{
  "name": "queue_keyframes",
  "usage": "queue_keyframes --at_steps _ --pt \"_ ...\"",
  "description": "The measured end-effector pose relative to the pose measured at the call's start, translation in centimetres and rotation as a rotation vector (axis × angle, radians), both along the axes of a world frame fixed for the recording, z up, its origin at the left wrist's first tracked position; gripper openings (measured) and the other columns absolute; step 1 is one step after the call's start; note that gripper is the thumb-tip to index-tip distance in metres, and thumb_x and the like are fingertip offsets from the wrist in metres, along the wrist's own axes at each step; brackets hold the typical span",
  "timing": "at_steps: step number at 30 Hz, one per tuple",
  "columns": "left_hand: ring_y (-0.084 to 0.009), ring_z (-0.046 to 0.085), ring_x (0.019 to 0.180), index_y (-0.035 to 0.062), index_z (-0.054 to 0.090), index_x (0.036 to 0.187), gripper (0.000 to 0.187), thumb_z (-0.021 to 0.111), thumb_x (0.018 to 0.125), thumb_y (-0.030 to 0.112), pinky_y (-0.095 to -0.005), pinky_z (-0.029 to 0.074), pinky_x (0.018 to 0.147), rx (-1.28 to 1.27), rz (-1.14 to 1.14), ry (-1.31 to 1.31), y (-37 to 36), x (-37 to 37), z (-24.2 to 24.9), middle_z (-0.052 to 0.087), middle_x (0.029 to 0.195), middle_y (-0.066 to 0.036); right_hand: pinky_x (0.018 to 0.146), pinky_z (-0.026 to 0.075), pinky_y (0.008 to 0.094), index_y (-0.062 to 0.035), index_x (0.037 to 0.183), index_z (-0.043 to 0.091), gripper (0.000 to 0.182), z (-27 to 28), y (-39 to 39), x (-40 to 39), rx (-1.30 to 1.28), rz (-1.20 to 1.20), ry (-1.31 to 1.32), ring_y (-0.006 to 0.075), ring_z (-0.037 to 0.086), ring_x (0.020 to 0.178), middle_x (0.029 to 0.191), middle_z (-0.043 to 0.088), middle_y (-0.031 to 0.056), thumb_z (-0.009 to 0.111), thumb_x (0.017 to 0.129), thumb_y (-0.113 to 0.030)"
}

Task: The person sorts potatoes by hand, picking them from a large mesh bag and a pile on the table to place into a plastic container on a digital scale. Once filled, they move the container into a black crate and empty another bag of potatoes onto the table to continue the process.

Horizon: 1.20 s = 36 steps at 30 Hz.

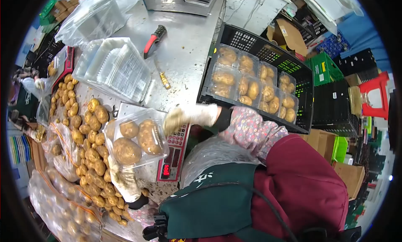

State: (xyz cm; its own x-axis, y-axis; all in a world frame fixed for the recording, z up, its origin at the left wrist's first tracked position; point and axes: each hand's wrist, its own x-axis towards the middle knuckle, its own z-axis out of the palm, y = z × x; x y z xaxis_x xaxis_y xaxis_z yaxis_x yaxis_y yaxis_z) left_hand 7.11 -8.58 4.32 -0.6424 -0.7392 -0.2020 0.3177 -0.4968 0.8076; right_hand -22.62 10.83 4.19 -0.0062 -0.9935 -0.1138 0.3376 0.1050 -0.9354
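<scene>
A clear plastic tray with three potatoes is over the plate of a red-and-white scale, whose red digits are lit. My left hand, in a soiled white glove, is closed on the tray's lower left edge, with part of the fingers hidden. My right hand, also gloved, is beside the tray's right edge above the scale's keypad; motion smears its fingers. Loose potatoes lie in a heap left of the scale. A stack of empty clear trays stands beyond it.
A black crate at the right holds several filled potato trays. A red-and-black knife and a yellow-handled tool lie on the metal table. Bagged potatoes are at lower left. Another person's gloved hand shows at far left.
</scene>
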Motion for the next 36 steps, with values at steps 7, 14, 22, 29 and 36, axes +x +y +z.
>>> queue_keyframes --at_steps 7,14,22,29,36 --pt "-0.0201 0.054 0.121 -0.0015 0.050 0.134 0.048 0.055 0.096 0.026 -0.0371 0.044 0.102 -0.118 -0.650 -0.048 1.2 -15.8 8.1 0.055 0.135 -0.011 0.106 0.041 0.0305 0.0016 0.127 0.058 0.033 0.5 4.7 -8.6 0.163 -0.147 -0.294 0.0167 0.053 0.124 0.132 0.058 0.0095 0.048 0.100 -0.015" --pt "-0.0225 0.065 0.102 0.0006 0.065 0.118 0.033 0.062 0.093 0.022 -0.0321 0.049 0.090 -1.693 0.062 -0.541 -5.3 -25.9 8.9 0.068 0.115 -0.011 0.106 0.042 0.0359 -0.0019 0.128 0.057 0.039 -7.4 19.4 -16.4 0.199 -0.840 -0.037 0.0208 0.054 0.122 0.130 0.060 0.0101 0.060 0.094 -0.021" --pt "-0.0288 0.068 0.073 0.0080 0.076 0.088 0.030 0.070 0.083 0.037 -0.0367 0.052 0.068 -1.431 -0.127 -0.719 -13.5 -28.4 4.0 0.070 0.076 -0.014 0.098 0.049 0.0458 -0.0071 0.134 0.049 0.049 -4.8 21.0 -23.7 0.162 -1.106 -0.368 0.0308 0.057 0.117 0.131 0.056 0.0131 0.059 0.095 -0.036" --pt "-0.0112 0.058 0.061 0.0014 0.068 0.076 0.014 0.070 0.082 0.014 -0.0269 0.047 0.058 -1.140 -0.096 -0.692 -12.0 -28.1 6.7 0.064 0.065 -0.003 0.098 0.047 0.0489 -0.0086 0.130 0.055 0.048 -14.9 19.1 -29.5 0.358 -0.973 -0.469 0.0305 0.056 0.115 0.128 0.059 0.0129 0.065 0.092 -0.036" --pt "-0.0127 0.062 0.074 -0.0009 0.072 0.097 0.015 0.066 0.089 0.010 -0.0289 0.052 0.070 -0.835 0.422 -0.022 -10.9 -25.2 7.9 0.070 0.082 -0.008 0.099 0.043 0.0395 -0.0051 0.137 0.051 0.084 -13.7 22.2 -32.8 0.970 -1.125 0.137 0.0268 0.053 0.120 0.132 0.056 0.0133 0.065 0.080 -0.066"
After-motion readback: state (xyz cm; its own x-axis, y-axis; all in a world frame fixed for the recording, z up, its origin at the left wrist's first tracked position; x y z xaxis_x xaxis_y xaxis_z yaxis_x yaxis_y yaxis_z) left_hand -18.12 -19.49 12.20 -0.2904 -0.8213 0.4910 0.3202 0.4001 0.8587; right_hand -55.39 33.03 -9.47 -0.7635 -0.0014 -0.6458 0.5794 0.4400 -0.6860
